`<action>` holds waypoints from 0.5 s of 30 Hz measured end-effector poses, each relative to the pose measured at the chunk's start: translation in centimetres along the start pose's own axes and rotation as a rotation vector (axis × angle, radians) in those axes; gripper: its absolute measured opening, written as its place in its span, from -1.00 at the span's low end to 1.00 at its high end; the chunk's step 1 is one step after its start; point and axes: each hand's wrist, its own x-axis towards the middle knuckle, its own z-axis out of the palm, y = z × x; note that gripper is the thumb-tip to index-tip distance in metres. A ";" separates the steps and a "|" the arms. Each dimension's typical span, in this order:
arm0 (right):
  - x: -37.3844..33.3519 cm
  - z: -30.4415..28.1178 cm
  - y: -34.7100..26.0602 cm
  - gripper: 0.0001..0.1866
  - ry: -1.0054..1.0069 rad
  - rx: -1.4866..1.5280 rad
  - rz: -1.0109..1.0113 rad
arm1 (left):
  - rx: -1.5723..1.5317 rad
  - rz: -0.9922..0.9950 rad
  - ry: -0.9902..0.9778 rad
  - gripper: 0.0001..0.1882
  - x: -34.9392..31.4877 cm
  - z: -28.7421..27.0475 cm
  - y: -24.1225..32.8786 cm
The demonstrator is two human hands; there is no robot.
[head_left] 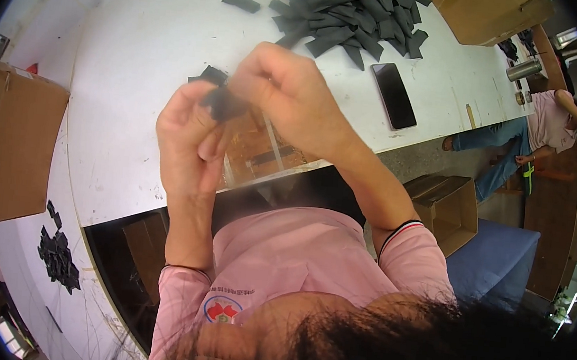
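Observation:
Both my hands are raised over the near edge of the white table (126, 136). Between them is a small dark grey piece of cloth-like material (223, 104), slightly blurred. The thumb and fingers of my left hand (191, 129) pinch it from the left. My right hand (286, 93) grips its other side with curled, motion-smeared fingers. Just behind my left fingertips lies another dark piece (210, 74), partly hidden. Farther off, a heap of dark grey flat strips (349, 16) covers the back of the table, with a single strip (241, 3) lying apart.
A black-screened phone (394, 96) rests right of my hands. Cardboard boxes stand at the left (14, 143), back right (488, 15) and below the table at right (455, 213). Crumpled black pieces (58, 258) lie far left. Another person (551, 125) sits at the right.

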 end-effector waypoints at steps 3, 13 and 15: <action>1.0 -0.3 -0.4 -0.85 -0.089 0.223 0.084 | -0.417 -0.206 -0.131 -0.77 1.5 -0.2 0.6; 2.1 -0.8 2.7 -0.82 -0.194 0.468 0.367 | -0.826 -0.336 -0.375 -0.56 3.6 -1.9 -0.3; 1.1 -0.4 5.4 -0.82 -0.205 0.580 0.496 | -0.794 -0.368 -0.236 -0.60 3.2 -3.1 -1.5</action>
